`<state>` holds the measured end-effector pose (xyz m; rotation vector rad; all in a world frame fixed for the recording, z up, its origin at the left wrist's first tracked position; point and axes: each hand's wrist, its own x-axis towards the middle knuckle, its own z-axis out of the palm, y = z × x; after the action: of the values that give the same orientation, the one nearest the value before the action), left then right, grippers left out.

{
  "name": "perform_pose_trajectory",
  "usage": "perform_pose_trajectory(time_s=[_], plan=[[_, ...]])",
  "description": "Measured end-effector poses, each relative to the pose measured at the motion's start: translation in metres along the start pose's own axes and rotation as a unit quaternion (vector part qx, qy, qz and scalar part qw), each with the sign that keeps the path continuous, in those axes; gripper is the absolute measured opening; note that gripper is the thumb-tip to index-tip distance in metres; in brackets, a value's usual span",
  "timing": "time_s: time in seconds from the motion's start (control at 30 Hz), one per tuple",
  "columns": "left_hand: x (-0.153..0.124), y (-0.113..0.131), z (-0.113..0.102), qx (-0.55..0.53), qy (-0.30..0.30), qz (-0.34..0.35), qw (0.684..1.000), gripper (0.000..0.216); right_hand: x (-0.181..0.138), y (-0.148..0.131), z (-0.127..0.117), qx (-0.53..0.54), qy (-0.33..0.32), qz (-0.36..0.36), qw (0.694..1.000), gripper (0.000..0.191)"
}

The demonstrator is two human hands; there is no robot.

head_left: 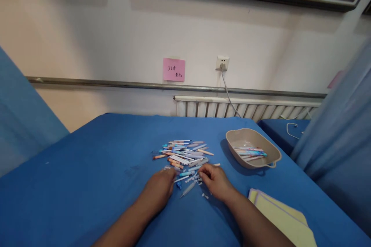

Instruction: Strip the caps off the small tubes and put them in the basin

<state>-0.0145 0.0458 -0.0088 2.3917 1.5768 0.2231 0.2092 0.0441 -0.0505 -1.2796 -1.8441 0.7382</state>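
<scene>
Head view: a table (87, 170) under a blue cloth fills the lower half, and a pile of pens (184, 154) lies at its middle, with barrels in white, blue, orange and pink crossing one another. Taking that pile as the centre of the dial, the left hand (160, 186) rests at 7 o'clock, knuckles up and fingers curled down onto the cloth at the pile's near edge. Whether anything sits under those fingers cannot be told from here. The right hand (216, 179) lies at 5 o'clock, palm down, its fingertips (203, 173) drawn together among the loose pen parts (193, 179). It may be pinching a small piece, but the view is too coarse to say. Between the two hands, at 6 o'clock, lies a clear barrel (188, 190), tilted and apart from both.

At 3 o'clock stands a beige tray (240, 141), near the pile but not touching it, with a few pens (251, 153) lying flat inside. At 4 o'clock, beside the right forearm, lies a yellow pad (285, 220).

On the wall at 12 o'clock hangs a pink note (174, 69). At 1 o'clock is a wall socket (222, 63), whose cable (228, 96) drops past a radiator (246, 109). A blue curtain (342, 135) hangs at the far right.
</scene>
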Motion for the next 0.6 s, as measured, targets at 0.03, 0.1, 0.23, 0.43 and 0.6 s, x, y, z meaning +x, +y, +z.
perform_pose_trajectory(time_s=[0.03, 0.1, 0.23, 0.43, 0.6], plan=[[0.000, -0.001, 0.002, -0.004, 0.000, 0.008, 1.000, 0.024, 0.000, 0.000, 0.000, 0.000, -0.002, -0.001, 1.000, 0.013], [-0.001, -0.003, 0.007, -0.008, 0.006, 0.024, 1.000, 0.026, 0.000, -0.001, 0.001, -0.001, -0.001, -0.003, 1.000, 0.014], [-0.004, -0.010, 0.012, -0.035, 0.030, 0.031, 0.998, 0.027, 0.000, -0.001, 0.000, -0.002, 0.005, -0.003, 1.000, 0.014], [-0.006, -0.001, 0.013, -0.084, 0.069, 0.027, 0.994, 0.023, -0.005, -0.021, -0.005, -0.065, -0.005, -0.051, 0.997, 0.028], [-0.009, 0.014, 0.014, -0.094, 0.064, 0.063, 0.992, 0.020, -0.014, -0.051, 0.000, -0.288, -0.063, -0.079, 0.952, 0.027]])
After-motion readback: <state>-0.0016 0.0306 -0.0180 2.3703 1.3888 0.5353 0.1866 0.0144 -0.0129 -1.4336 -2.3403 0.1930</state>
